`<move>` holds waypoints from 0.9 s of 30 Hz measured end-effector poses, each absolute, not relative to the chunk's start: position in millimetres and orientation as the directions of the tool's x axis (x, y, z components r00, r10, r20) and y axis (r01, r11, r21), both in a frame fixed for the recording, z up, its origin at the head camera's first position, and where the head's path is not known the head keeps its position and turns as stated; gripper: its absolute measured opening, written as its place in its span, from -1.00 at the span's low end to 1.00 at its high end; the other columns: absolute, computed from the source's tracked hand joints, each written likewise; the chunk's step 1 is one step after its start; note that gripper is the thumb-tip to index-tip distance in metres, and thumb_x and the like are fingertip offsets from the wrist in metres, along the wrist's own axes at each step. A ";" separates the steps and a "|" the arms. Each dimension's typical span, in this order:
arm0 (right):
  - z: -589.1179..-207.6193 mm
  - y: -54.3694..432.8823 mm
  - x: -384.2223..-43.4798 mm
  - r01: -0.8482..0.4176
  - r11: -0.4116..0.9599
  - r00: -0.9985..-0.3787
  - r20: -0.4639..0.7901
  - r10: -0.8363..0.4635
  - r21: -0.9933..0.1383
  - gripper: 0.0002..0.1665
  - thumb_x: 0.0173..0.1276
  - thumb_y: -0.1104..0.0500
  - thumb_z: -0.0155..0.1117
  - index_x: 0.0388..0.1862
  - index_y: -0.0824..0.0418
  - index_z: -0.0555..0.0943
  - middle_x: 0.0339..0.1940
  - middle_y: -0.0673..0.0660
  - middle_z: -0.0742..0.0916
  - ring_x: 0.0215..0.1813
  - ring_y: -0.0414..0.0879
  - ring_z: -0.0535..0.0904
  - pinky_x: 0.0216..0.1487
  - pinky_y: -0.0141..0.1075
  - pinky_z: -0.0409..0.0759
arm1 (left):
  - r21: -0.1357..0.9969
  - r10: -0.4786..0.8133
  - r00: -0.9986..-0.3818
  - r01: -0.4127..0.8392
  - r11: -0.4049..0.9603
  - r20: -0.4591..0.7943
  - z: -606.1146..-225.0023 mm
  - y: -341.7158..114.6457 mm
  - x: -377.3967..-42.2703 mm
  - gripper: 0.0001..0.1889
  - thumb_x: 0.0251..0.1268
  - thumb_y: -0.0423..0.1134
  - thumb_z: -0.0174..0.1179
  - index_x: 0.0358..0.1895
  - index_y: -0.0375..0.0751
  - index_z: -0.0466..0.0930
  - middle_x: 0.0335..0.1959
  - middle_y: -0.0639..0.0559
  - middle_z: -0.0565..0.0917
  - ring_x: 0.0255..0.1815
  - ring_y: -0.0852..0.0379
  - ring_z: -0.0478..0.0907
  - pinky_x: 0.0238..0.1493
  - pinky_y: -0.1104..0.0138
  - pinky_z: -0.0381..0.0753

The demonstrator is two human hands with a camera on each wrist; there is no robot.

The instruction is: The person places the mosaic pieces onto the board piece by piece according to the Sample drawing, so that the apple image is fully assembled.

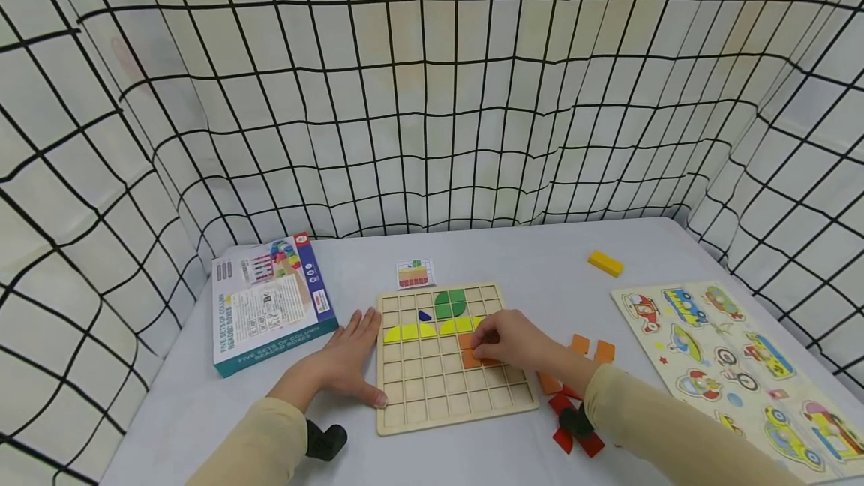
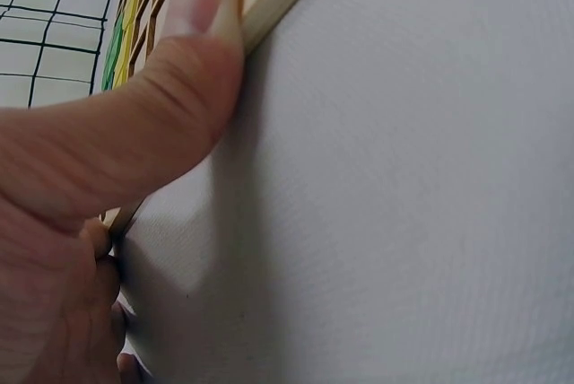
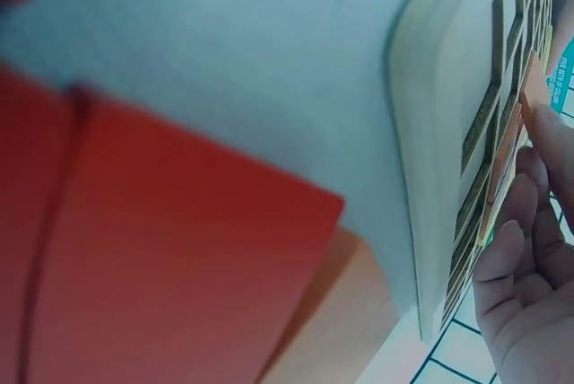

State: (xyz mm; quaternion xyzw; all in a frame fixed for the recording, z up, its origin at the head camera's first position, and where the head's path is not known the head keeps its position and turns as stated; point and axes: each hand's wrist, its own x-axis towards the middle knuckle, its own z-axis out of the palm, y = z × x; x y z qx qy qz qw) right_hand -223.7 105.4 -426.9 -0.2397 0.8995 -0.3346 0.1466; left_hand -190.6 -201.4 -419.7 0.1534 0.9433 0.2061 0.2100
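Left hand: set at the left edge of the grid board, fingers straight and slightly apart, thumb stretched towards the person and resting over that edge near the corner. It steadies the board without closing round anything.

Right hand: reaches in from the right, over the board, palm side down, fingers bent. Thumb and fingers are nearly together, with an orange tile pinched at the tips; the index tip's exact contact is hidden. This tile is at the middle of the board, right of centre, next to set orange tiles and on the near side of the yellow pieces. Green pieces and a blue piece sit further back.

Edges: the board lies flat on the counter. Its near edge faces a stretch of white cloth. Beyond its far edge is a small card, just apart. To the left stands off a box. On the right, loose orange tiles and red tiles crowd the room under and around the forearm, between the board and a picture puzzle. A yellow block lies well apart, towards the black net.
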 end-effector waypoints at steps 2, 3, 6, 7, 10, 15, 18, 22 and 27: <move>-426.5 104.0 -222.8 -0.351 0.671 -0.843 -0.091 -0.530 -0.653 -0.94 0.34 0.19 0.47 -0.35 0.11 0.76 -0.38 -0.10 0.74 -0.26 -0.20 0.53 -0.22 -0.41 0.56 | 0.456 0.379 -0.865 0.205 0.866 -0.330 -419.2 -201.3 -190.6 0.42 -0.15 0.13 0.63 0.63 -0.45 -0.17 0.69 -0.37 -0.17 0.70 -0.39 -0.32 0.65 -0.27 -0.22; -426.3 103.3 -222.5 -0.357 0.673 -0.842 -0.088 -0.532 -0.647 -0.94 0.34 0.19 0.47 -0.35 0.10 0.76 -0.38 -0.10 0.74 -0.26 -0.20 0.52 -0.22 -0.41 0.56 | 0.457 0.379 -0.865 0.205 0.865 -0.329 -419.2 -201.3 -190.6 0.42 -0.15 0.13 0.64 0.63 -0.45 -0.17 0.69 -0.37 -0.17 0.70 -0.39 -0.32 0.65 -0.27 -0.22; -427.6 101.4 -222.5 -0.384 0.680 -0.839 -0.072 -0.539 -0.625 -0.94 0.33 0.21 0.47 -0.37 0.09 0.77 -0.39 -0.10 0.75 -0.27 -0.21 0.52 -0.25 -0.42 0.56 | 0.460 0.378 -0.865 0.203 0.864 -0.329 -419.4 -201.3 -190.8 0.42 -0.15 0.13 0.64 0.63 -0.45 -0.17 0.69 -0.37 -0.17 0.70 -0.39 -0.32 0.65 -0.27 -0.22; -428.1 100.8 -222.4 -0.391 0.681 -0.838 -0.067 -0.542 -0.619 -0.93 0.32 0.22 0.47 -0.37 0.09 0.77 -0.39 -0.10 0.75 -0.28 -0.22 0.52 -0.26 -0.42 0.56 | 0.461 0.378 -0.865 0.203 0.864 -0.328 -419.5 -201.3 -190.9 0.42 -0.16 0.13 0.64 0.63 -0.45 -0.16 0.69 -0.37 -0.16 0.70 -0.40 -0.32 0.65 -0.27 -0.22; -429.0 99.6 -222.2 -0.410 0.683 -0.833 -0.056 -0.550 -0.605 -0.93 0.32 0.23 0.48 -0.38 0.09 0.77 -0.39 -0.11 0.75 -0.28 -0.23 0.53 -0.26 -0.43 0.56 | 0.460 0.379 -0.866 0.204 0.864 -0.327 -419.8 -201.4 -190.8 0.42 -0.16 0.13 0.64 0.63 -0.45 -0.16 0.69 -0.37 -0.16 0.69 -0.40 -0.31 0.65 -0.27 -0.21; -427.8 99.7 -220.5 -0.420 0.682 -0.832 -0.045 -0.552 -0.599 -0.92 0.32 0.22 0.48 -0.39 0.08 0.76 -0.39 -0.10 0.75 -0.28 -0.23 0.53 -0.24 -0.42 0.57 | 0.458 0.378 -0.868 0.207 0.865 -0.323 -419.4 -201.0 -190.5 0.42 -0.16 0.13 0.64 0.63 -0.45 -0.16 0.69 -0.38 -0.15 0.69 -0.40 -0.31 0.65 -0.27 -0.21; -426.7 102.9 -220.1 -0.400 0.687 -0.843 -0.052 -0.536 -0.606 -0.93 0.33 0.20 0.48 -0.37 0.07 0.75 -0.37 -0.12 0.74 -0.27 -0.22 0.53 -0.23 -0.42 0.57 | 0.462 0.375 -0.868 0.200 0.864 -0.325 -419.0 -200.3 -189.8 0.42 -0.17 0.12 0.65 0.62 -0.46 -0.15 0.68 -0.38 -0.15 0.69 -0.40 -0.31 0.64 -0.28 -0.21; -421.6 116.9 -220.9 -0.369 0.702 -0.860 -0.064 -0.507 -0.608 -0.95 0.35 0.19 0.46 -0.33 0.11 0.74 -0.36 -0.11 0.72 -0.27 -0.20 0.52 -0.25 -0.42 0.55 | 0.461 0.370 -0.869 0.194 0.866 -0.329 -419.3 -199.7 -189.8 0.42 -0.17 0.12 0.65 0.63 -0.45 -0.15 0.69 -0.37 -0.15 0.69 -0.40 -0.32 0.65 -0.27 -0.22; -413.8 146.8 -225.7 -0.294 0.750 -0.896 -0.102 -0.432 -0.592 -0.97 0.36 0.25 0.42 -0.25 0.13 0.73 -0.34 -0.07 0.70 -0.23 -0.17 0.51 -0.22 -0.40 0.57 | 0.448 0.373 -0.867 0.203 0.870 -0.330 -420.2 -201.1 -190.9 0.42 -0.16 0.13 0.64 0.63 -0.44 -0.16 0.69 -0.37 -0.16 0.70 -0.40 -0.31 0.65 -0.27 -0.20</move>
